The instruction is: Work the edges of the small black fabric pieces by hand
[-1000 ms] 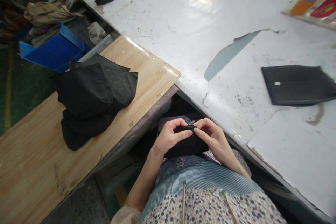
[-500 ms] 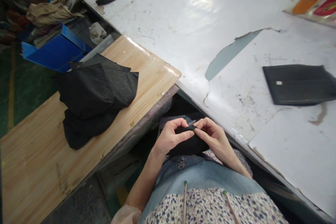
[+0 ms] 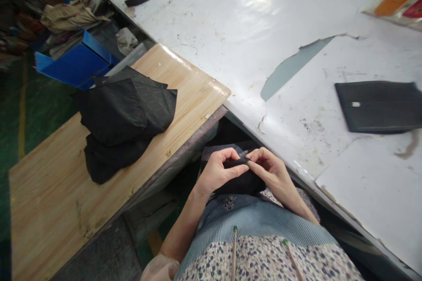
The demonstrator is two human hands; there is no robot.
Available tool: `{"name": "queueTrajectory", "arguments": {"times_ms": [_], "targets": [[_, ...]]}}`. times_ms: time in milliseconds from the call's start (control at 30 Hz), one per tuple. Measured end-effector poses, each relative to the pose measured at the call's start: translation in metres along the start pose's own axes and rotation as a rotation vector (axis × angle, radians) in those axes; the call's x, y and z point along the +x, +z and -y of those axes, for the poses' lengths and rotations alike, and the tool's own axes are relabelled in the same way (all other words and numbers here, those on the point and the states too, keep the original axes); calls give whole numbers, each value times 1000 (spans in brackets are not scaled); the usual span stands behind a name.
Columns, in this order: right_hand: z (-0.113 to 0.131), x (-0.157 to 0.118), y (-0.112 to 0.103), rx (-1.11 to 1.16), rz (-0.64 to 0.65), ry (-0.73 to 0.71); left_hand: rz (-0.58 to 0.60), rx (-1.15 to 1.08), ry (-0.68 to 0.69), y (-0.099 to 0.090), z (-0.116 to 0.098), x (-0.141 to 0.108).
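Observation:
Over my lap, a piece of black fabric (image 3: 242, 182) is pinched between my two hands. My left hand (image 3: 220, 170) is closed on its upper edge, thumb and forefinger pressed together. Right beside it, my right hand (image 3: 269, 167) grips the same edge, and the fingertips of both hands meet. Whatever small part lies between the fingertips is too small to make out. The rest of the fabric hangs down onto the apron (image 3: 257, 215).
On the wooden board (image 3: 49, 193) at left lies a heap of black fabric pieces (image 3: 115, 109). A flat black piece (image 3: 379, 107) rests on the white table (image 3: 214, 22), whose covering is torn. Beyond the board stands a blue box (image 3: 74, 63). A plastic packet (image 3: 395, 2) lies far right.
The whole view has shifted slightly, so things appear a little further right. Both hands keep their pinch on the black fabric, with hardly any visible movement.

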State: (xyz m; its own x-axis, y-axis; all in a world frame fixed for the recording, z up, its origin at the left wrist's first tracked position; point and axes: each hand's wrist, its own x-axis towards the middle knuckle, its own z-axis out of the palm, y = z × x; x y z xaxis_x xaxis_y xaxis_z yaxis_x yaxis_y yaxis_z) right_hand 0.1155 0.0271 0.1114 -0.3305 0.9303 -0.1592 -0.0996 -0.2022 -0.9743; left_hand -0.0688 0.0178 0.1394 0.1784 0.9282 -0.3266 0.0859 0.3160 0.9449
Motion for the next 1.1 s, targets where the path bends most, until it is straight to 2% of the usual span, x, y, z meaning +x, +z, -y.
{"name": "queueTrajectory", "arguments": {"times_ms": [233,500,700,900,1100], "targets": [[7,1,10,-45,20,-82,-13,-69,-64,-1,-4,1],[0,0,3,-273,42,-129,-83,-208,56,-33,-7,-2],[-5,4,0,-120,16,-65,-141,-253,148,-42,2,-3],[-10,8,1,12,-16,16,-183,-251,180,-48,0,-4],[-10,12,6,27,-71,-8,-257,-182,210,-49,0,-3]]}}
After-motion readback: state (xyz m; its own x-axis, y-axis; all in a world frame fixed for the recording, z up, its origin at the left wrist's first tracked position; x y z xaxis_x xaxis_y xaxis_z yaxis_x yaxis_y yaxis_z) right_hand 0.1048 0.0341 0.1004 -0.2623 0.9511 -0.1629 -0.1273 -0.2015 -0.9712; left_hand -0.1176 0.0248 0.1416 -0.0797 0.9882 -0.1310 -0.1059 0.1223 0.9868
